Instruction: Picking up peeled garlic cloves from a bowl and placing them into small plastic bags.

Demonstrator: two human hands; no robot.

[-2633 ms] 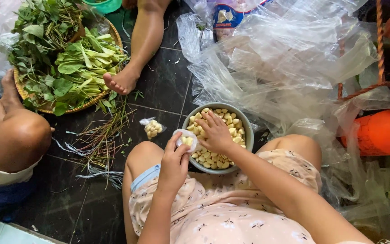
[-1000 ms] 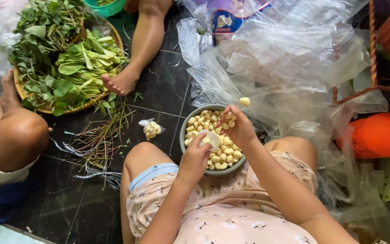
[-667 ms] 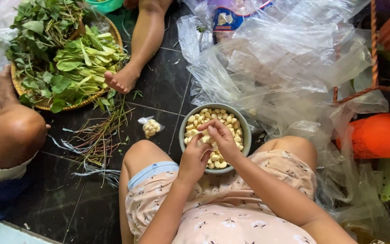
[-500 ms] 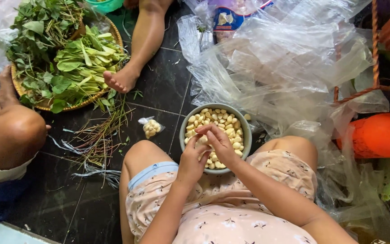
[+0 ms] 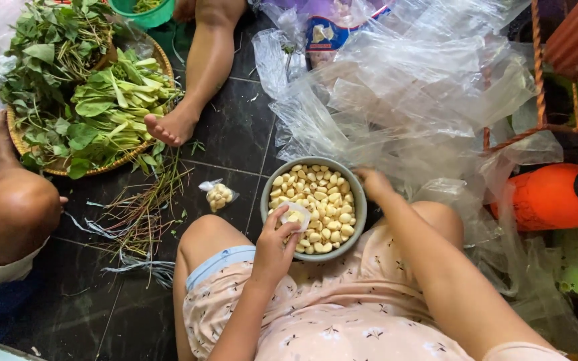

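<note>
A grey bowl [image 5: 267, 200] full of peeled garlic cloves [image 5: 326, 200] rests on my lap. My left hand [image 5: 274, 244] holds a small clear bag [image 5: 295, 216] with a few cloves in it over the bowl's near left rim. My right hand [image 5: 371, 182] lies at the bowl's far right rim, fingers curled against the edge; I cannot see anything in it.
A small filled bag of garlic [image 5: 218, 195] lies on the dark tile floor left of the bowl. A woven tray [image 5: 143, 144] of green leaves sits at upper left, with another person's foot [image 5: 170, 127] and knee [image 5: 9, 210] nearby. Clear plastic bags [image 5: 423, 93] pile up behind; an orange object [image 5: 543, 197] stands right.
My right hand has left the cloves in the bowl and moved out to the far right rim. My left hand with the small bag stays over the bowl.
</note>
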